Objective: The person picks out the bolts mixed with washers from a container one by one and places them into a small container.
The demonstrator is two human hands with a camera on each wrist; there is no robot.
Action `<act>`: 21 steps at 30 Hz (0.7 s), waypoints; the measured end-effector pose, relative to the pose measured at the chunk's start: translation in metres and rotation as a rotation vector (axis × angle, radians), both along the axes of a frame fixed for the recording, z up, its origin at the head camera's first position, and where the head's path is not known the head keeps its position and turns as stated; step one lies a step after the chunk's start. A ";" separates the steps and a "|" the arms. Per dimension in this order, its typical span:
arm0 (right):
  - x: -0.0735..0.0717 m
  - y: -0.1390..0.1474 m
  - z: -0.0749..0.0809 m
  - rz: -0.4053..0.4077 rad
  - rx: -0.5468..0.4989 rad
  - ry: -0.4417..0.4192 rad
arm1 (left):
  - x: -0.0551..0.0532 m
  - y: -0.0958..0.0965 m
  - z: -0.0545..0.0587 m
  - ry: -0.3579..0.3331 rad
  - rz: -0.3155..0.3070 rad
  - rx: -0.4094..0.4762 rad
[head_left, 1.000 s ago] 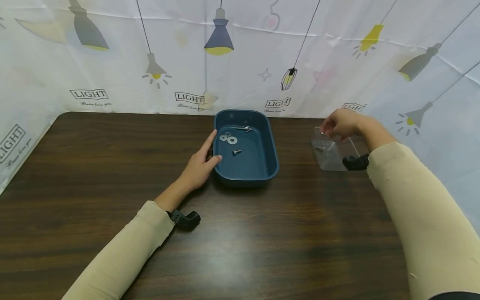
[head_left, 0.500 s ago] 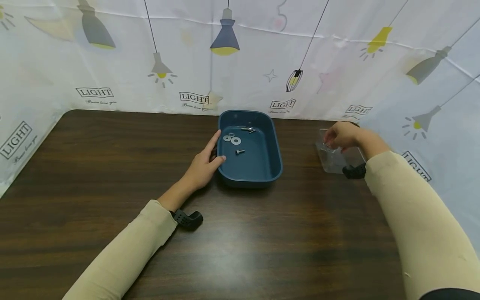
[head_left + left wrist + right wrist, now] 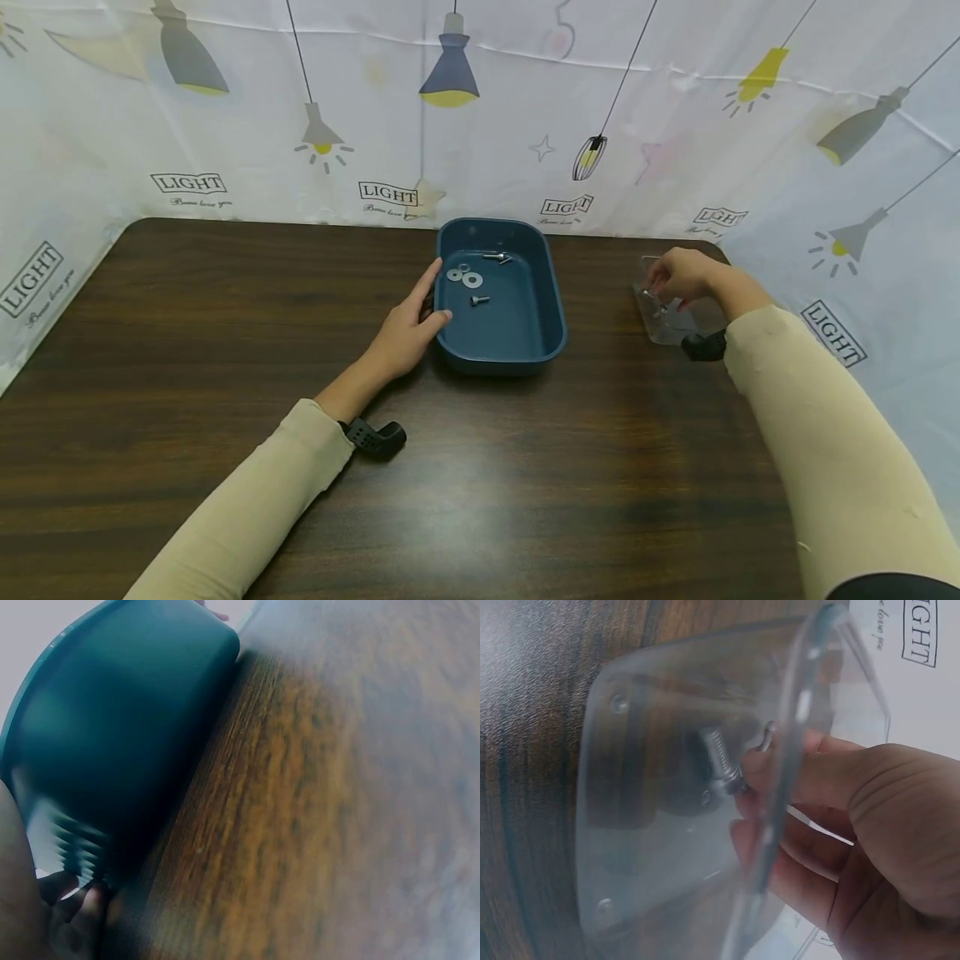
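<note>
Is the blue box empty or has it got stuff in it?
Not empty: in the head view, metal washers and screws lie inside the blue box.

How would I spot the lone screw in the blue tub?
On the brown table sits a blue tub. Inside, three flat rings lie toward its left side. The silver screw lies nearer you, alone, while other screws sit together at the far end.

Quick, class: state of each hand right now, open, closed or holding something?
Left hand: holding the blue tray by its side.
Right hand: pinching a small metal piece in the clear box.
</note>
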State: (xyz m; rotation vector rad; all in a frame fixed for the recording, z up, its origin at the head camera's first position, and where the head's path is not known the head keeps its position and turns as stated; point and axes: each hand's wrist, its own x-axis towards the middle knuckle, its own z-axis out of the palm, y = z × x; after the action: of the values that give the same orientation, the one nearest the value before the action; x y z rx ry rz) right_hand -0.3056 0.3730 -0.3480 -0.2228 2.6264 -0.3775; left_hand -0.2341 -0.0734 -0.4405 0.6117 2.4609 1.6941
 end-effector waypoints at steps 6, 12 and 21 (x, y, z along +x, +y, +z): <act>0.000 0.000 -0.003 -0.017 0.001 0.017 | 0.000 -0.002 0.000 0.001 0.002 -0.002; 0.000 0.002 -0.005 -0.029 -0.015 0.018 | 0.000 -0.002 0.000 -0.005 0.005 -0.003; 0.002 0.003 -0.008 -0.056 -0.042 0.011 | -0.002 -0.001 -0.002 0.008 0.006 -0.009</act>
State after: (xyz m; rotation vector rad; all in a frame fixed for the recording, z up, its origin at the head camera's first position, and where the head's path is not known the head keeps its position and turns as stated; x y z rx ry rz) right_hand -0.3035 0.3760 -0.3561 -0.1655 2.6414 -0.4517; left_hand -0.2357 -0.0743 -0.4422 0.6122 2.4770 1.6850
